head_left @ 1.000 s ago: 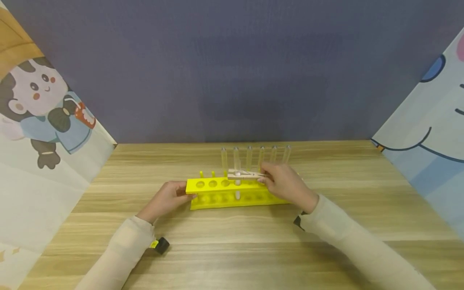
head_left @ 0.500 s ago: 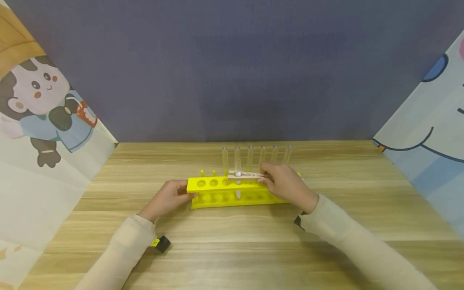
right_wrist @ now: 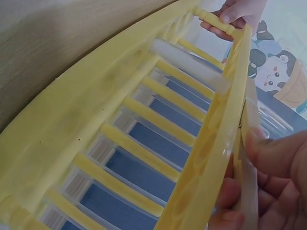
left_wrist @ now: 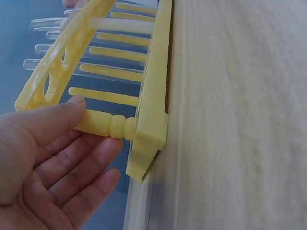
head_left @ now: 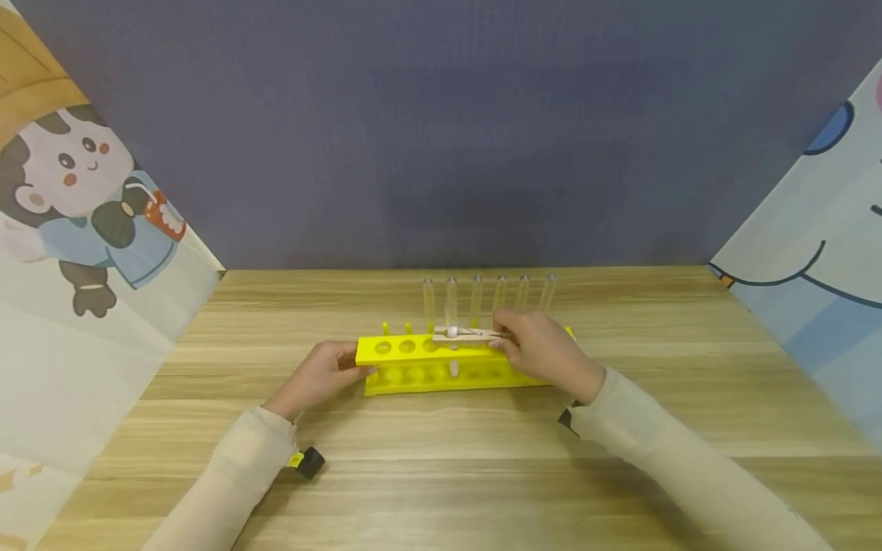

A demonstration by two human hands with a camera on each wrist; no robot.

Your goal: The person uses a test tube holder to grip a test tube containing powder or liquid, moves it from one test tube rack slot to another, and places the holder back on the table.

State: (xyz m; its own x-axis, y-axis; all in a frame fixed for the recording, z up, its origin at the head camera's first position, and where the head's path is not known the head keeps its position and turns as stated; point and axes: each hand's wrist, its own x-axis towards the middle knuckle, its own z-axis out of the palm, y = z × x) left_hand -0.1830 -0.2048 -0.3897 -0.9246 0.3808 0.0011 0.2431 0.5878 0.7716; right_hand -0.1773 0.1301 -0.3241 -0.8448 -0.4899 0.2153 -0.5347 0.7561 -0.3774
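A yellow test tube rack (head_left: 396, 349) stands on the table. My left hand (head_left: 320, 376) holds its left end, thumb and fingers about the end post (left_wrist: 98, 122). My right hand (head_left: 546, 350) grips a wooden test tube clamp (head_left: 475, 335), which lies level over the rack's top bar. At the clamp's far end is the mouth of a whitish test tube (head_left: 453, 369). This tube passes down through a hole in the top bar, its lower part showing below. In the right wrist view, thumb and fingers pinch the clamp (right_wrist: 249, 122). The right hand covers the rack's right end.
Several clear test tubes (head_left: 451, 300) stand upside down along the rack's back row. Bare yellow pegs (head_left: 386, 329) show at the back left. A dark panel (head_left: 441, 138) rises behind the wooden table (head_left: 441, 474), and printed panels flank both sides.
The clamp sits slightly lower against the rack's top bar than a second ago. Both hands keep their holds, and the head view has shifted a little.
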